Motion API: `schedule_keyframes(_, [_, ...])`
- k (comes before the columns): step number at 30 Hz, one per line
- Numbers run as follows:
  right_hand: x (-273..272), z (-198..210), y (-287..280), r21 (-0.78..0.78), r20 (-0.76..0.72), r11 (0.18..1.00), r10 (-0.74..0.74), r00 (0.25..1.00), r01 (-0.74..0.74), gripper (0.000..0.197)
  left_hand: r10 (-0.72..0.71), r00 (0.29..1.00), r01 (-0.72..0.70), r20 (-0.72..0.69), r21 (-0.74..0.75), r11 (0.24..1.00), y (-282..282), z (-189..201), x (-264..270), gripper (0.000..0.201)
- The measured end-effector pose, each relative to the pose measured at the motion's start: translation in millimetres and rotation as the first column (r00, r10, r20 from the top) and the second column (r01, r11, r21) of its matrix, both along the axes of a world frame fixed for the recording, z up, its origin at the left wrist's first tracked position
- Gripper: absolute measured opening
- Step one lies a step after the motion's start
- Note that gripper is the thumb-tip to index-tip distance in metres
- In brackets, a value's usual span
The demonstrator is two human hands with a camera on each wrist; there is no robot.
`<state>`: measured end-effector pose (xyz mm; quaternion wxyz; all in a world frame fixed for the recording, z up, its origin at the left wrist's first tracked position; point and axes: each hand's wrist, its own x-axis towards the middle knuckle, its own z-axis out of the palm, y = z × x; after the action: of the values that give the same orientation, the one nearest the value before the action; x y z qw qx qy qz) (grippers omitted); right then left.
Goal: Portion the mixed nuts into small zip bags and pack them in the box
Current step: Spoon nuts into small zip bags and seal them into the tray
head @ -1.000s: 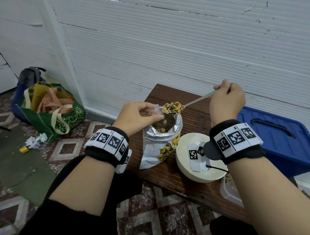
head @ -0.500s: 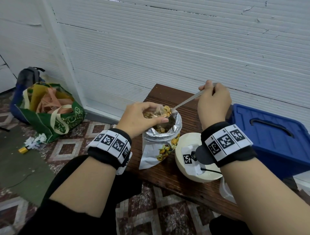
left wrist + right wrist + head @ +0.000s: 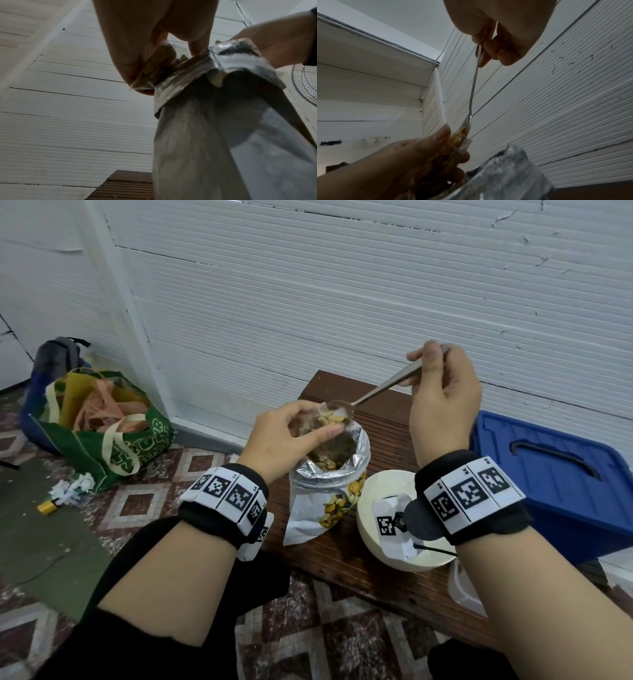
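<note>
My left hand [image 3: 291,436] pinches a small clear zip bag [image 3: 313,424] with nuts in it, held just over the mouth of the big foil nut bag [image 3: 329,484] that stands on the wooden bench. My right hand [image 3: 442,392] grips the handle of a metal spoon [image 3: 376,392], tilted down with its bowl at the small bag's opening and a few nuts on it. In the left wrist view the zip bag [image 3: 154,70] sits between my fingers above the foil bag [image 3: 223,121]. The right wrist view shows the spoon [image 3: 474,86] slanting down to the zip bag [image 3: 457,140].
A white bowl [image 3: 373,487] sits on the brown bench [image 3: 342,563] right of the foil bag, under my right wrist. A blue plastic box with a lid [image 3: 555,474] stands at the right. A green shopping bag [image 3: 102,426] lies on the tiled floor at the left.
The loaded spoon moved left from above the foil bag to the small zip bag's mouth and tipped down. Most of its nuts have gone into the zip bag. My right hand rose.
</note>
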<state>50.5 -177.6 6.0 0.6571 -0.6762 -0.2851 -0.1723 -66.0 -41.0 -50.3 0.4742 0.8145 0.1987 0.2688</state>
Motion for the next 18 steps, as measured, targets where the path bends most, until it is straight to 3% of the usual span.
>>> schedule_keyframes(4, [8.7, 1.0, -7.1, 0.079, -0.033, 0.989, -0.120, 0.992, 0.123, 0.025, 0.011, 0.999, -0.009, 0.036, -0.037, 0.999, 4.3, -0.3, -1.8, 0.038])
schedule_keyframes(7, [12.7, -0.1, -11.9, 0.071, -0.060, 0.976, -0.202, 0.978, 0.206, 0.027, 0.017, 0.998, -0.014, 0.056, -0.056, 0.998, 3.9, 2.5, -3.1, 0.046])
schedule_keyframes(9, [13.7, -2.6, -13.5, 0.053, -0.080, 0.973, -0.220, 0.972, 0.225, 0.027, 0.022, 0.998, -0.017, 0.064, -0.074, 0.997, 4.5, 3.6, -3.5, 0.041])
schedule_keyframes(18, [-9.4, -39.5, -6.9, -0.275, -0.020, 0.958, -0.085, 0.996, 0.077, 0.023, 0.042, 0.991, -0.029, 0.128, -0.101, 0.994, 5.5, 4.7, -6.3, 0.037])
